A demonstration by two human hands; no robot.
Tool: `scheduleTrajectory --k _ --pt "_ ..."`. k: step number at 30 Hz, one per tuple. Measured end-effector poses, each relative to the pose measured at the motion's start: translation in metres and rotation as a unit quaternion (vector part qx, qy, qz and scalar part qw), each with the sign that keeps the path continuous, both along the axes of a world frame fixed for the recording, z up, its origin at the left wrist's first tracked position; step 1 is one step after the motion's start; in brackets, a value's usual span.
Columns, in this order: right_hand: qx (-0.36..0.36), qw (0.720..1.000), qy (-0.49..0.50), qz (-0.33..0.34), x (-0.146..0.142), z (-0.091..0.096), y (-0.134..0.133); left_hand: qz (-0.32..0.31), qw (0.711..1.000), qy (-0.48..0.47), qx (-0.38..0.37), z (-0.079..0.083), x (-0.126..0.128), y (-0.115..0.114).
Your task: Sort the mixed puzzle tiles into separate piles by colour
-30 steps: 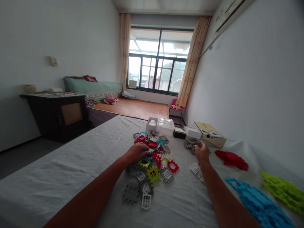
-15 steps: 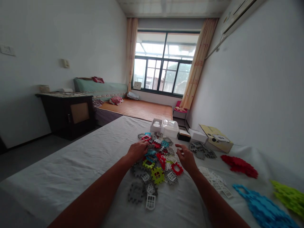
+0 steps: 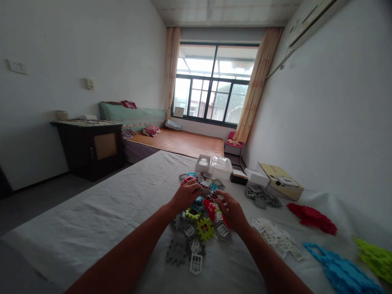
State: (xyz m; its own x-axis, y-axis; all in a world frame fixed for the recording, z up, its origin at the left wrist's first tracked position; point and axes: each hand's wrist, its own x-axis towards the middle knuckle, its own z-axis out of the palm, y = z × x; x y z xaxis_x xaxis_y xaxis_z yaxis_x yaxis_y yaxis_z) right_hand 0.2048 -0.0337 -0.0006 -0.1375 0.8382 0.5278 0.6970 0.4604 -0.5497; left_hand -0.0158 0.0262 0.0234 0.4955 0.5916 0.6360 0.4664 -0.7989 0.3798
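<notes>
A mixed heap of interlocking plastic building pieces lies on the white cloth in front of me. My left hand (image 3: 186, 195) is over its far left part, fingers closed on a grey building piece (image 3: 205, 191). Close by on the right, my right hand (image 3: 229, 208) hovers over the heap with its fingers apart and bent toward that piece. I cannot see anything held in it. Below the hands are a lime-green square piece (image 3: 205, 228), a red piece (image 3: 210, 208) and a white window piece (image 3: 196, 263). A grey toothed piece (image 3: 177, 251) lies at the near left.
Sorted piles lie to the right: grey pieces (image 3: 262, 198), white window pieces (image 3: 277, 237), red pieces (image 3: 314, 218), blue pieces (image 3: 339, 265) and lime-green pieces (image 3: 375, 257). Behind the heap stand a clear plastic container (image 3: 221, 167), small boxes and a yellow box (image 3: 281, 181).
My left hand has moved slightly right with the grey building piece. My right hand has come left over the heap, closer to it. The view has shifted slightly.
</notes>
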Motion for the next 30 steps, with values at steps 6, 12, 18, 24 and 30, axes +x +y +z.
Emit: scheduleTrajectory --k 6,12,18,24,30 --pt "0.024 0.999 0.004 0.037 -0.007 0.000 -0.004 -0.093 0.993 -0.046 -0.048 -0.001 0.007 -0.009" --pt "-0.009 0.999 0.048 0.024 -0.004 0.001 -0.003 -0.102 0.990 -0.026 -0.089 -0.005 0.008 -0.009" --pt "-0.032 0.995 0.084 0.035 -0.004 0.002 -0.002 -0.093 0.992 0.016 -0.081 -0.004 0.007 -0.010" --pt "-0.025 0.995 0.094 -0.026 0.015 0.005 0.008 -0.046 0.995 0.009 -0.083 -0.003 0.005 -0.006" --pt "-0.098 0.942 0.255 -0.196 0.087 -0.010 0.030 -0.031 0.996 0.000 -0.087 -0.004 0.001 0.000"
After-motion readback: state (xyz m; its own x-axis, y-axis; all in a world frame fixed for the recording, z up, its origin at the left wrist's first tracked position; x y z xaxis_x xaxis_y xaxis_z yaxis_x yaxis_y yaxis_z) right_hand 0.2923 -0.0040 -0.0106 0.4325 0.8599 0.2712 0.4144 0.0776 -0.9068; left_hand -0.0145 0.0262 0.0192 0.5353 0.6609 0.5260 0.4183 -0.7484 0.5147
